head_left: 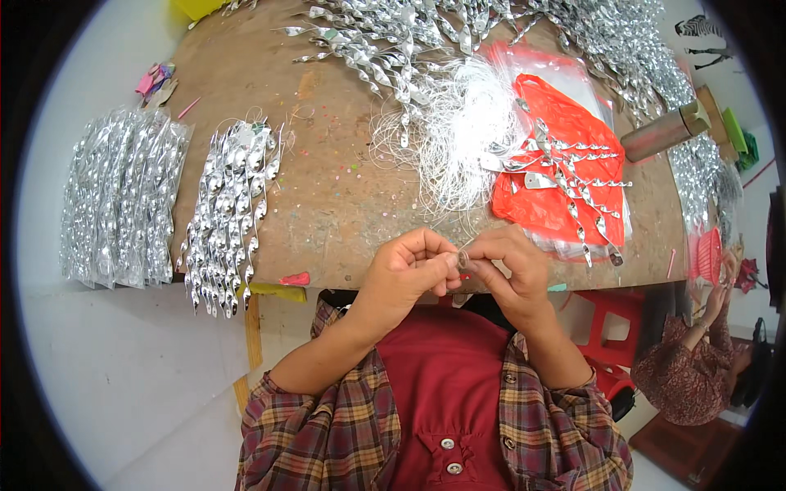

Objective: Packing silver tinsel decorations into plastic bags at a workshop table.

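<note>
Two hands work at the near edge of the table [327,217]: the thumb and finger of the left hand [399,277] and of the right hand [519,272] are pinched together on a small piece [463,259]. From here its form is too small to tell. Keep both pinches close and the tension even. Hold the piece clear of the white string [467,139]; loose strands could snag. Silver twists [565,168] lie on the red bag [516,209], beyond the right hand.

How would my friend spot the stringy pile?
Find the brown table. On it, just left of the red plastic bag, lies a tangled heap of white string. Its thin loops set it apart from the shiny, twisted silver strips beyond it.
</note>
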The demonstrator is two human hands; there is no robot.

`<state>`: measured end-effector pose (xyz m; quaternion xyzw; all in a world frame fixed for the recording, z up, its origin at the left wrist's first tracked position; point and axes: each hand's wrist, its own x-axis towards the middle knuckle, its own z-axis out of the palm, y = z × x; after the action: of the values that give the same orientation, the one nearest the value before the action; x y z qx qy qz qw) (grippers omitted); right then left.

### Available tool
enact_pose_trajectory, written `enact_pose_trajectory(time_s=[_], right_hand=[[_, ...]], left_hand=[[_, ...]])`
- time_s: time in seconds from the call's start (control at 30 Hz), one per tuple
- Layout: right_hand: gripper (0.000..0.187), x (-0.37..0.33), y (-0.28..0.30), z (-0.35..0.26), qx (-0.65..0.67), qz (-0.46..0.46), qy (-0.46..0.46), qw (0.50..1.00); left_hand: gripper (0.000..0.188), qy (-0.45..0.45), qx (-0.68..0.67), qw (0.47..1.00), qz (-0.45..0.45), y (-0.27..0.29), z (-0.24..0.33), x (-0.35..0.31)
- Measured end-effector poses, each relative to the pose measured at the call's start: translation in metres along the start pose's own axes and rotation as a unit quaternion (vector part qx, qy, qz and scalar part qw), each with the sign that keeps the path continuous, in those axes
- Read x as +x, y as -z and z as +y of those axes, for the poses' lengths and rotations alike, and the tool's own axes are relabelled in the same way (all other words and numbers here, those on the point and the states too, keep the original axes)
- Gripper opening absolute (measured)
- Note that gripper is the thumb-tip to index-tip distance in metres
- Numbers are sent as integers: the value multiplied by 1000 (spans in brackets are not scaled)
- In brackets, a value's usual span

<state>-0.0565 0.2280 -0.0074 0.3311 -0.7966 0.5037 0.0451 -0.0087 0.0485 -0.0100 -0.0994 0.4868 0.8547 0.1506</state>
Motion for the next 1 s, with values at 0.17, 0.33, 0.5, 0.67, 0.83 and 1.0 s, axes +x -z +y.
enact_pose_trajectory(time_s=[0.17,0.33,0.5,0.67,0.83,1.0], right_hand=[[14,1,2,0,-15,-6,2,1000],[10,0,4,1,119,10,-137,983],[11,10,7,-2,149,-26,-116,982],[13,12,4,-5,36,-10,-28,999],[21,8,0,-6,-84,34,106,990],[20,3,-5,0,-75,60,82,992]], left_hand=[[8,-16,14,1000,-12,0,0,0],[9,-16,16,1000,3,-1,0,-2],[9,-31,70,997,0,-2,-2,-4],[11,-56,101,993,1,-2,-2,-4],[8,-49,53,997,18,-1,-3,-2],[12,-2,-90,996,-17,0,-3,0]])
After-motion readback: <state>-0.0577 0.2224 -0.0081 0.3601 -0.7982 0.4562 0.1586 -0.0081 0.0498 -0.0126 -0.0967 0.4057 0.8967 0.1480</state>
